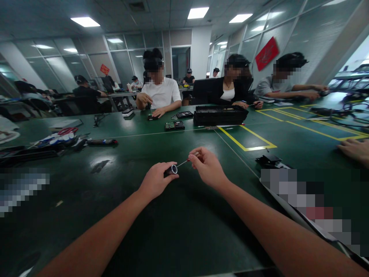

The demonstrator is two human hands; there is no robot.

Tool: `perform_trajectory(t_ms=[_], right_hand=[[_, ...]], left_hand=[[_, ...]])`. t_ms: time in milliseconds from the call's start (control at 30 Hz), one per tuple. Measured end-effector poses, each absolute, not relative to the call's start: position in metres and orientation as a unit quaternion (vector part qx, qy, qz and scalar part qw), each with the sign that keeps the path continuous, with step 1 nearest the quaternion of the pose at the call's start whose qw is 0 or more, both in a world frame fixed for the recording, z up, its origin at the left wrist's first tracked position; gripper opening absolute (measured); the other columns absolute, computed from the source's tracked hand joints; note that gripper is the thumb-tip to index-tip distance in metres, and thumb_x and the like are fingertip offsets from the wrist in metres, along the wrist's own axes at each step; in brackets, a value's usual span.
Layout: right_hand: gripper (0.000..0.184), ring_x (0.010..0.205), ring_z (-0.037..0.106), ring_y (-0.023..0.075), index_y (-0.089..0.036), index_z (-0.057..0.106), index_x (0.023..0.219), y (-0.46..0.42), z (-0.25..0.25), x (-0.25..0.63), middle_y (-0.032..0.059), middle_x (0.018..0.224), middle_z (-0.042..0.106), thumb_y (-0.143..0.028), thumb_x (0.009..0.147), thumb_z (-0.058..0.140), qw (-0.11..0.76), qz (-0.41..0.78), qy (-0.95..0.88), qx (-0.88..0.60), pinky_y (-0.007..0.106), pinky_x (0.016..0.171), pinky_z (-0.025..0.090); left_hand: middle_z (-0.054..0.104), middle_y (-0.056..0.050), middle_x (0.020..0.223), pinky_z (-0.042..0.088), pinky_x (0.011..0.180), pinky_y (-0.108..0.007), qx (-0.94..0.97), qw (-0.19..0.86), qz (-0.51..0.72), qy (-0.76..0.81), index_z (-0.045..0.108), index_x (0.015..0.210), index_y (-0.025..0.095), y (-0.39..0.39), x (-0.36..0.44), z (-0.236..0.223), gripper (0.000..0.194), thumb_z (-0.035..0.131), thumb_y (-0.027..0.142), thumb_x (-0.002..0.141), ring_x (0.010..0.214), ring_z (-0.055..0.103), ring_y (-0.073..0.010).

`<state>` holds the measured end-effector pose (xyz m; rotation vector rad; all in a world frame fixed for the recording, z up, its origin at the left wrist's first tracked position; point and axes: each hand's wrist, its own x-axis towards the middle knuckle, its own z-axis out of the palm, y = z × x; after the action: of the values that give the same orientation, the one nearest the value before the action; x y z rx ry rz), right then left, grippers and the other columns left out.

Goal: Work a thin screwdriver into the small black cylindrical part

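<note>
My left hand (155, 180) is closed round a short dark cylinder with a silver ring end (172, 169), held just above the green table (178, 227). My right hand (207, 166) pinches a thin screwdriver with a red handle (188, 159). Its metal tip points left and meets the cylinder's silver end. Both hands hover close together near the table's middle.
A black tray (219, 114) and small circuit boards (174, 125) lie across the table. Tools and cables (62, 137) sit at the left, a black part (269, 160) at the right. Three people sit opposite; another person's hand (356, 150) rests at the right edge. Yellow tape (248, 148) marks zones.
</note>
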<state>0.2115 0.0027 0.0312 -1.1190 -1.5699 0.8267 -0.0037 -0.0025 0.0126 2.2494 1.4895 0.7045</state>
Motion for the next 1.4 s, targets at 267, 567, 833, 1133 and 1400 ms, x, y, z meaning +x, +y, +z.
perform_trajectory(t_ms=[267, 567, 833, 1133, 1400], right_hand=[[0.037, 0.056, 0.055, 0.0151, -0.021, 0.064, 0.080, -0.004, 0.038, 0.210, -0.0005, 0.063, 0.061, -0.049, 0.098, 0.047, 0.445, 0.226, -0.680, -0.538, 0.029, 0.054, 0.035], [0.025, 0.071, 0.062, 0.0163, -0.020, 0.066, 0.105, -0.002, 0.038, 0.212, 0.0032, 0.087, 0.072, -0.022, 0.095, 0.043, 0.412, 0.232, -0.724, -0.502, 0.029, 0.064, 0.041], [0.031, 0.068, 0.060, 0.0178, -0.021, 0.065, 0.090, 0.000, 0.040, 0.212, 0.0025, 0.077, 0.068, -0.037, 0.100, 0.041, 0.397, 0.220, -0.706, -0.544, 0.031, 0.061, 0.037], [0.027, 0.070, 0.058, 0.0172, -0.022, 0.056, 0.082, 0.015, 0.021, 0.208, 0.0002, 0.073, 0.058, -0.048, 0.087, 0.058, 0.603, 0.460, -0.465, -0.455, 0.034, 0.070, 0.050], [0.028, 0.069, 0.057, 0.0168, -0.022, 0.059, 0.088, 0.016, 0.019, 0.211, 0.0019, 0.080, 0.063, -0.050, 0.090, 0.055, 0.611, 0.371, -0.493, -0.497, 0.033, 0.066, 0.048]], left_hand=[[0.069, -0.003, 0.109, 0.045, 0.084, -0.037, 0.796, 0.179, 0.251, 0.521, 0.063, 0.128, 0.028, -0.004, -0.003, 0.014, 0.041, 0.069, 0.036, 0.088, 0.098, 0.060, -0.0231], [0.068, -0.002, 0.105, 0.044, 0.082, -0.036, 0.798, 0.178, 0.244, 0.521, 0.063, 0.129, 0.028, -0.005, -0.004, 0.013, 0.041, 0.069, 0.034, 0.089, 0.096, 0.059, -0.0226], [0.068, -0.002, 0.104, 0.044, 0.081, -0.036, 0.800, 0.183, 0.250, 0.514, 0.063, 0.129, 0.030, -0.004, -0.005, 0.012, 0.041, 0.068, 0.037, 0.089, 0.095, 0.059, -0.0225], [0.065, -0.003, 0.110, 0.044, 0.088, -0.037, 0.803, 0.187, 0.277, 0.493, 0.057, 0.136, 0.032, -0.004, 0.002, 0.015, 0.047, 0.066, 0.033, 0.091, 0.102, 0.057, -0.0219], [0.065, -0.003, 0.103, 0.046, 0.085, -0.036, 0.798, 0.215, 0.267, 0.496, 0.059, 0.134, 0.032, -0.002, 0.003, 0.011, 0.047, 0.068, 0.036, 0.088, 0.097, 0.059, -0.0218]])
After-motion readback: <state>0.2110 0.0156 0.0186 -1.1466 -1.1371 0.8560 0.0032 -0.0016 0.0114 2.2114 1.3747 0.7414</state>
